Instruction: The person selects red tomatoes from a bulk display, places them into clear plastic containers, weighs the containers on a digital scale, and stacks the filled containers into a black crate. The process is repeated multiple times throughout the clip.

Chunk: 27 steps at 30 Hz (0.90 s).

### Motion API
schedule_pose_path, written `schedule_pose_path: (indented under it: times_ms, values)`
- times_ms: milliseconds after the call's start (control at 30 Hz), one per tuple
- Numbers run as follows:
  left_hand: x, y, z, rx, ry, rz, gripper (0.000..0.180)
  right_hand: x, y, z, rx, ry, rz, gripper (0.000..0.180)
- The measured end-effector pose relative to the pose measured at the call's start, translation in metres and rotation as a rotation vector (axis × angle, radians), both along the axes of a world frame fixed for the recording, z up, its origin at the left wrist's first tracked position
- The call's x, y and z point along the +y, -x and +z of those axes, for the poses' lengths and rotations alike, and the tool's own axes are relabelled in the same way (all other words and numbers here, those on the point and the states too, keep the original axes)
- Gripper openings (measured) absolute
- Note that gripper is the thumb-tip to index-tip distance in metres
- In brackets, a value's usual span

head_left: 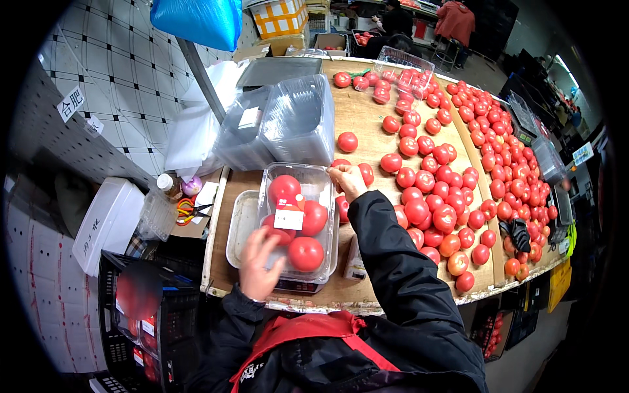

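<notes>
In front of me a clear plastic container (319, 262) holds several large red tomatoes (305, 253), with a white and red label (289, 216) on top. It rests over a shallow white tray (240, 229) on what looks like a scale (298, 286), mostly hidden. My right hand (348, 181) pinches the container's far right corner. Slightly blurred, my left hand (260, 267) has its fingers spread over the near left part of the container; whether it touches, I cannot tell.
Stacked clear containers (298, 121) stand behind. Loose tomatoes (432, 196) cover the table's right side. At the left are orange-handled scissors (188, 211), a white foam box (108, 226) and a black crate (177, 314) with packed tomatoes. A blue bag (196, 23) hangs above; people sit far back.
</notes>
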<state>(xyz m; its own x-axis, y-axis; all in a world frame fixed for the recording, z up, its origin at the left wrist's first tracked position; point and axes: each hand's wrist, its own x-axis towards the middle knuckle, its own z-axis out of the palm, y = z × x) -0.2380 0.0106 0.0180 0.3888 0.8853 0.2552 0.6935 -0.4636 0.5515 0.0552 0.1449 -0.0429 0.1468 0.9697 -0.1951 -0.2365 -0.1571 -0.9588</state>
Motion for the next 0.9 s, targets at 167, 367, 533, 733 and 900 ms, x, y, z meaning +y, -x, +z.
schedule_pose_path:
  times_ms: [167,367,533,733,900]
  values:
    - [-0.025,0.035,-0.035,-0.972,0.845,0.370,0.029,-0.001,0.005,0.004,0.037,0.009,-0.031,0.020]
    - [0.027,0.082,-0.050,-1.293,0.830,0.301,0.022,-0.054,0.004,0.014,0.168,0.085,-0.058,0.018]
    - [0.040,0.104,-0.044,-1.137,0.868,0.372,0.022,-0.147,0.046,0.019,0.252,0.211,-0.074,0.017]
    - [0.018,0.123,-0.043,-0.861,1.065,0.216,0.016,-0.208,0.080,0.009,0.319,0.262,-0.161,0.016]
    - [0.025,0.126,-0.059,-0.912,0.978,0.200,0.014,-0.227,0.101,-0.001,0.329,0.236,-0.259,0.016]
